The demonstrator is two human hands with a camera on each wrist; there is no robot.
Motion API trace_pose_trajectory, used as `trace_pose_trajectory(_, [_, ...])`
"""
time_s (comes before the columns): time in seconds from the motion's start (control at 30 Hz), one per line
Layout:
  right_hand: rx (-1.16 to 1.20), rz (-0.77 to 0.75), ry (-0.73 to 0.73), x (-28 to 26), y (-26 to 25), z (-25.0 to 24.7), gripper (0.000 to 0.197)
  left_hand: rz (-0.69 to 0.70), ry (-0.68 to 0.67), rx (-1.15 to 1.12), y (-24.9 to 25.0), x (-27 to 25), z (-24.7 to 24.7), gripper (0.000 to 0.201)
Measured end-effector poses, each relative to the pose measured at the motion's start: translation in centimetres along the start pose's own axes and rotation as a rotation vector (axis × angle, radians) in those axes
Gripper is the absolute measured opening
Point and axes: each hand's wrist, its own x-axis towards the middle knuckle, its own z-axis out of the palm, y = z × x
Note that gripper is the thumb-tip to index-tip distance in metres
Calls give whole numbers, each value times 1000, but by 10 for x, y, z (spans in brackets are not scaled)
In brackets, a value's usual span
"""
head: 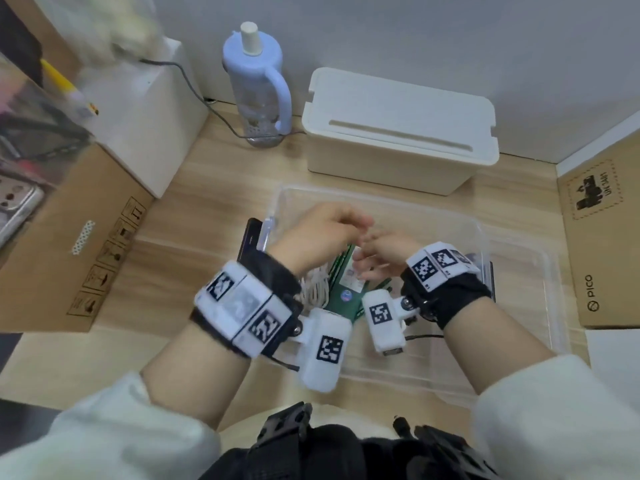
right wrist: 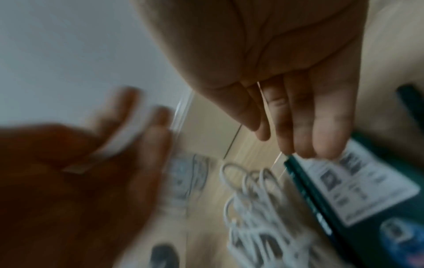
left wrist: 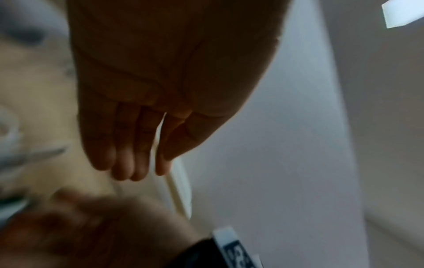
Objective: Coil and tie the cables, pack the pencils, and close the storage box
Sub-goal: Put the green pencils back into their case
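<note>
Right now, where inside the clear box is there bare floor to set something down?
Bare: the near-right part of the clear box, between the right wrist and the right wall. Crowded: centre-left, where the white cable coil lies against the green pencil box, under the left hand and right hand.

left grip (head: 320,233), right grip (head: 384,252), fingers extended

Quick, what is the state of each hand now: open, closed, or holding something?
Left hand: open, fingers straight, holding nothing.
Right hand: open, fingers straight, fingertips at the green pencil box; touching cannot be told.
</note>
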Motion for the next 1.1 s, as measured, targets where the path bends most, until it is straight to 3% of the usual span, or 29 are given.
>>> trace_pose_trajectory(0.07, [13, 16, 61, 0, 8, -15, 17, -249, -193, -67, -9, 21, 20, 22])
trace_pose_trajectory(0.13, [-41, 18, 133, 3, 19, -21, 26, -391, -208, -10, -18, 39, 32, 18])
trace_pose_trajectory(0.23, [-426, -52, 145, 11, 33, -24, 21, -360, -221, 418, -24, 58, 39, 34])
trace_pose_trajectory(0.37, [-935, -165, 47, 12, 35, -24, 30, -279, -218, 845, -26, 72, 45, 25])
trace_pose_trajectory(0.43, [-1027, -204, 30, 9, 36, -23, 28, -293, -212, 962, -30, 78, 49, 19])
trace_pose_trajectory(0.53, [-1144, -220, 6, 12, 37, -19, 12, -293, -203, 1126, -36, 84, 58, 35])
trace_pose_trajectory(0.57, [-1183, -230, 29, 15, 37, -15, 22, -290, -181, 1172, -37, 85, 61, 40])
trace_pose_trajectory(0.67, [-1261, -299, 50, 25, 38, -8, 34, -312, -81, 1157, -42, 84, 66, 52])
trace_pose_trajectory(0.77, [-1339, -309, 38, 32, 39, -7, 22, -299, -121, 1032, -42, 86, 63, 39])
trace_pose_trajectory(0.83, [-1388, -339, 51, 34, 41, -7, 9, -331, -158, 964, -40, 86, 60, 41])
trace_pose_trajectory(0.93, [-1429, -367, 78, 40, 47, -6, 22, -357, -161, 857, -44, 85, 57, 42])
trace_pose_trajectory(1.1, [-1502, -362, 65, 34, 44, -9, 19, -385, -151, 744, -50, 85, 53, 35])
